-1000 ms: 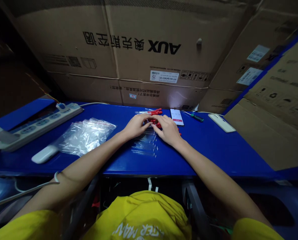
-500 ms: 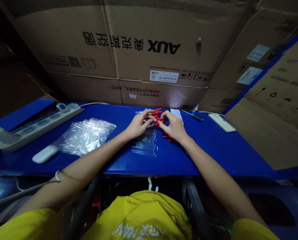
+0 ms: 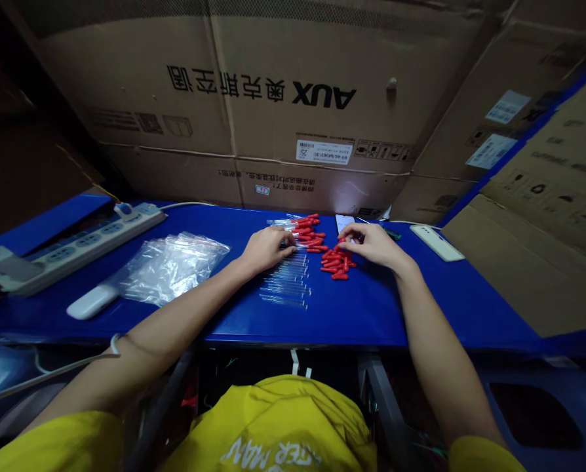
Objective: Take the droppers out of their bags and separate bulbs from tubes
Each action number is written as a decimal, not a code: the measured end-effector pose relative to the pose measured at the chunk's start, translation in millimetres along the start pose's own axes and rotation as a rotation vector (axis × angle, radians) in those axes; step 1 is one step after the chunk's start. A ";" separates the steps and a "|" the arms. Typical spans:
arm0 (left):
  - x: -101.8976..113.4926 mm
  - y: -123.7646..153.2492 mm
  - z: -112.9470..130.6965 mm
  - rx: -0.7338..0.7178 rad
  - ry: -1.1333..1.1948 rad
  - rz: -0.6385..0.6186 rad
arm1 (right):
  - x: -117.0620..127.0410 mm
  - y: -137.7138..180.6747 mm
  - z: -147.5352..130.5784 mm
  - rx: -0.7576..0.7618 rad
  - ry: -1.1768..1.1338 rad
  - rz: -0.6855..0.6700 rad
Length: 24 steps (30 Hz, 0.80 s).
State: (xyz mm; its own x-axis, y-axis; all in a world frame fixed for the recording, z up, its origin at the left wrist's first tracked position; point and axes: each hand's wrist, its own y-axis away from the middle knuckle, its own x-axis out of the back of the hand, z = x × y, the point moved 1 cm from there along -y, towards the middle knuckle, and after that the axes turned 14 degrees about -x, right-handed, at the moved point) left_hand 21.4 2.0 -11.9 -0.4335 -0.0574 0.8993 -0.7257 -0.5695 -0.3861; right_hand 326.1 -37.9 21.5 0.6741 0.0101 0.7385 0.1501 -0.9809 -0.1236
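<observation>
My left hand [image 3: 269, 248] rests over the upper end of a row of clear glass tubes [image 3: 286, 283], its fingers curled and thumb close to the index finger. What it pinches, if anything, is hidden. My right hand [image 3: 373, 244] is closed with thumb and fingertips on a red rubber bulb at the upper right edge of a loose pile of red bulbs [image 3: 339, 261]. Behind and between the hands lie several glass droppers with red bulbs [image 3: 307, 229] on their right ends, side by side.
Clear plastic bags [image 3: 175, 265] and a white rounded device [image 3: 92, 301] lie left, by a power strip [image 3: 91, 242]. Beyond my right hand are a white card-like item [image 3: 345, 223] and a screwdriver [image 3: 392, 233]; a phone [image 3: 436, 242] lies farther right. A cardboard wall [image 3: 273, 131] closes the back.
My hands were together at the red bulbs and have parted. The right hand moved right to the loose pile; the left came slightly down to the tubes. The bulb-fitted droppers are now uncovered.
</observation>
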 end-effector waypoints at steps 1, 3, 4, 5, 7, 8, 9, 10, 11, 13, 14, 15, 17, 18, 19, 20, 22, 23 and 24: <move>-0.7 -0.1 0.8 -0.002 0.002 -0.005 | -1.7 0.1 0.6 -0.001 0.009 -0.039; -2.0 -0.1 2.4 -0.017 0.001 -0.001 | -4.1 0.4 1.4 0.000 0.031 -0.091; -2.8 -0.1 3.1 -0.030 -0.003 0.007 | -4.7 0.5 1.9 -0.003 0.041 -0.103; -3.6 0.0 3.6 -0.046 -0.008 0.015 | -4.9 0.6 2.4 -0.008 0.051 -0.106; -5.3 0.0 3.9 -0.069 -0.023 0.029 | -4.7 0.5 3.4 -0.015 0.072 -0.083; -6.0 -0.2 3.8 -0.074 -0.028 0.032 | -4.4 0.4 3.7 -0.016 0.081 -0.062; -6.5 -0.4 3.7 -0.075 -0.029 0.031 | -4.3 0.4 3.6 -0.015 0.088 -0.042; -6.7 -0.6 3.5 -0.074 -0.027 0.027 | -4.5 0.3 3.2 -0.015 0.092 -0.026; -6.4 -0.9 3.4 -0.073 -0.022 0.022 | -5.0 0.3 2.4 -0.015 0.093 -0.013; -4.6 -1.2 3.3 -0.074 -0.013 0.021 | -6.9 0.2 -0.3 -0.013 0.091 0.016; -3.1 -1.2 3.4 -0.079 -0.009 0.030 | -8.4 0.1 -2.2 -0.007 0.090 0.040; -1.3 -1.1 3.6 -0.087 -0.006 0.047 | -10.1 0.0 -4.3 0.003 0.088 0.072; 2.7 -1.1 4.4 -0.105 0.005 0.097 | -14.5 -0.4 -9.1 0.033 0.079 0.142; 4.6 -1.3 5.2 -0.111 0.017 0.129 | -17.3 -0.7 -11.7 0.050 0.073 0.177; 6.3 -1.6 6.4 -0.113 0.037 0.167 | -20.4 -1.0 -14.3 0.065 0.066 0.209; 7.7 -2.1 7.9 -0.111 0.070 0.207 | -23.8 -1.3 -17.0 0.079 0.056 0.239; 9.9 -3.7 12.3 -0.087 0.172 0.298 | -31.1 -1.6 -22.7 0.101 0.035 0.295; 10.5 -4.5 15.1 -0.071 0.231 0.343 | -34.7 -1.5 -25.9 0.113 0.024 0.319; 10.9 -5.3 18.1 -0.055 0.287 0.381 | -38.4 -1.1 -29.4 0.129 0.015 0.336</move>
State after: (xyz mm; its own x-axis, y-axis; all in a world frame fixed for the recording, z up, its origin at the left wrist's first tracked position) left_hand 30.2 -10.5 3.7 -0.7983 -0.0209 0.6019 -0.5104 -0.5072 -0.6945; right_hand 278.8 -42.9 12.8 0.6908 -0.3125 0.6520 0.0124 -0.8965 -0.4428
